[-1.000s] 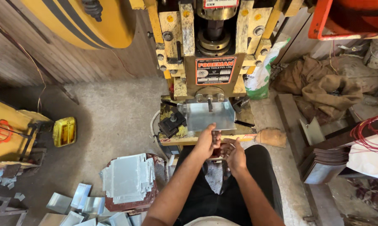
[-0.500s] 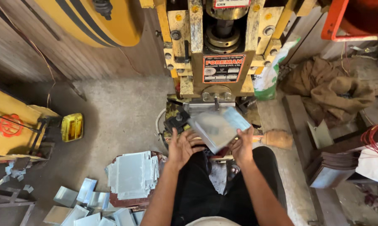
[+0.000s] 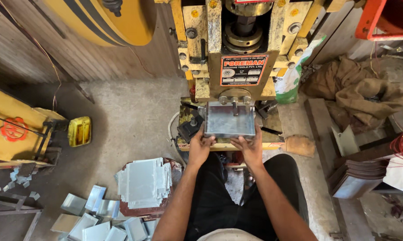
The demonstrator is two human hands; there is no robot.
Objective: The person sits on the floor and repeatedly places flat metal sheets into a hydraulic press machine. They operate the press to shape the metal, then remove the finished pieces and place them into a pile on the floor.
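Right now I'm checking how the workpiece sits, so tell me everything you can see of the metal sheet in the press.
The metal sheet is a dull grey, roughly square piece, thin and slightly shiny, with its side edges seemingly turned up. It lies flat on the bed of the yellow press, right under the ram. The left hand grips its near left corner and the right hand its near right corner. Its far edge sits against the press parts; whether it touches them cannot be told.

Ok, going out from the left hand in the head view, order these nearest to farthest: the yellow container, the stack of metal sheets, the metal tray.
1. Metal tray, held by left hand.
2. Stack of metal sheets, lower left.
3. Yellow container, far left.
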